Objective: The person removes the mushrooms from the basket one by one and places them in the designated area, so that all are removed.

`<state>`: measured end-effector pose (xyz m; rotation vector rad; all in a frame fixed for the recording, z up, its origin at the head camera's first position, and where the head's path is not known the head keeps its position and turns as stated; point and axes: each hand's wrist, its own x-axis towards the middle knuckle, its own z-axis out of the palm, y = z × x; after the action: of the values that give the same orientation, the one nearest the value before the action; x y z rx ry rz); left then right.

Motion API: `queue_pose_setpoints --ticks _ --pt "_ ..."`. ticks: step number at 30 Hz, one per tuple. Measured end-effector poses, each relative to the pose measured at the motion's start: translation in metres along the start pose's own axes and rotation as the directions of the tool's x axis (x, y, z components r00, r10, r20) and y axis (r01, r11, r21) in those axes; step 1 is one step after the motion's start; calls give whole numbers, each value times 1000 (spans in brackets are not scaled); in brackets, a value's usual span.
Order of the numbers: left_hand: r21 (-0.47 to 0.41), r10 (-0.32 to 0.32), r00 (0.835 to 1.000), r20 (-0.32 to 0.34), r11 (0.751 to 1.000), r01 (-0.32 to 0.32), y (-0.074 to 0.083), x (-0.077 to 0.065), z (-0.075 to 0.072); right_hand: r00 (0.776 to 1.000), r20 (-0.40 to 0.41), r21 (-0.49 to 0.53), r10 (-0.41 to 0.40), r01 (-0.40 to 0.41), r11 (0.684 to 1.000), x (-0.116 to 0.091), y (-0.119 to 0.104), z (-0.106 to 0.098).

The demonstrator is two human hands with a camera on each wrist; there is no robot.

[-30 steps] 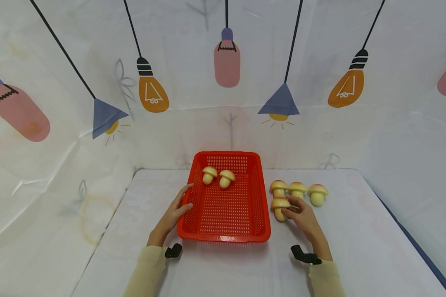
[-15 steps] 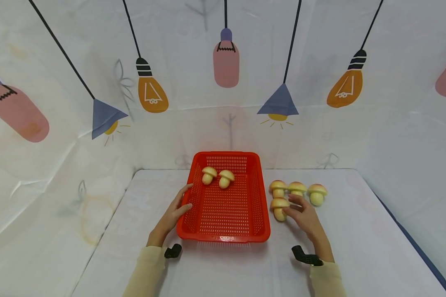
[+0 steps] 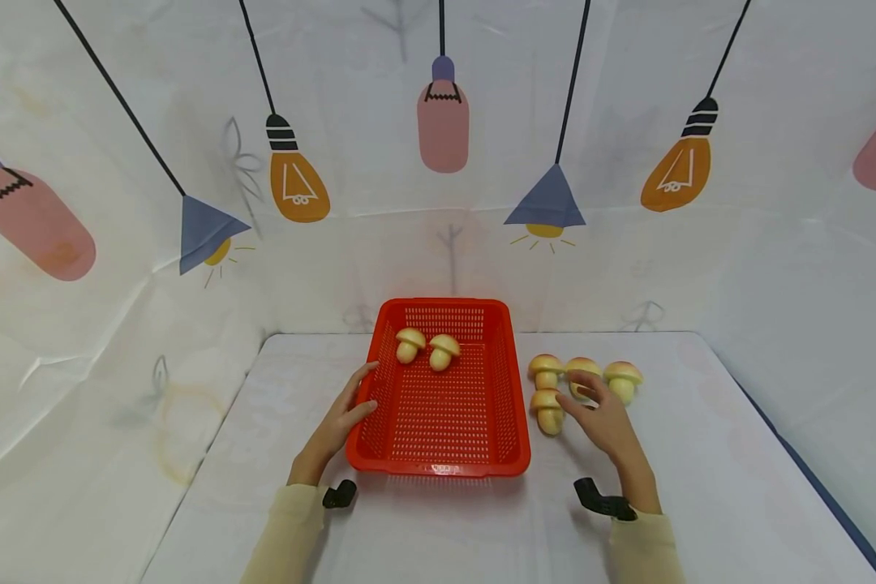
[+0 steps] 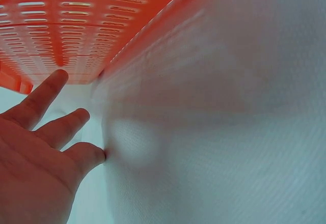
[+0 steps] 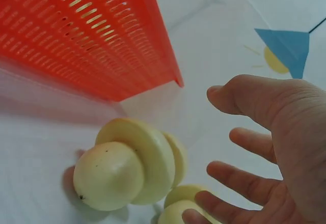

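Observation:
A red plastic basket [image 3: 438,422] stands on the white table, with two toy mushrooms [image 3: 445,350] lying near its back left. My left hand [image 3: 336,426] rests at the basket's left side, fingers extended; from the left wrist, they spread beside the slotted wall [image 4: 76,25]. Over the small group right of the basket hovers my right hand [image 3: 602,418], its fingers apart and nothing between them. Nearest to it is the front mushroom [image 3: 550,414], seen end-on as a pale rounded stem [image 5: 109,175] in the right wrist view. A mushroom [image 3: 582,367] behind is partly covered by the fingers.
Two more mushrooms belong to the group: one at the back left [image 3: 546,369] and one at the right [image 3: 623,380]. A white cloth backdrop [image 3: 380,251] printed with lamps rises behind the table [image 3: 438,535]. Black bands [image 3: 602,499] sit on both wrists.
My right hand has drawn back from the front mushroom, up and to the right, with its fingers spreading. The left hand and the basket keep their places.

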<state>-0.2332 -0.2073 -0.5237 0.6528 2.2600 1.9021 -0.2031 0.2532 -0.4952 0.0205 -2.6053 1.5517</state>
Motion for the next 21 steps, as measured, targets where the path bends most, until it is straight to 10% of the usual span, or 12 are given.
queue_pose_setpoints --ticks 21 --pt "9 -7 1000 -9 1000 7 -1 0 0 997 21 -2 -71 71 997 12 -37 7"
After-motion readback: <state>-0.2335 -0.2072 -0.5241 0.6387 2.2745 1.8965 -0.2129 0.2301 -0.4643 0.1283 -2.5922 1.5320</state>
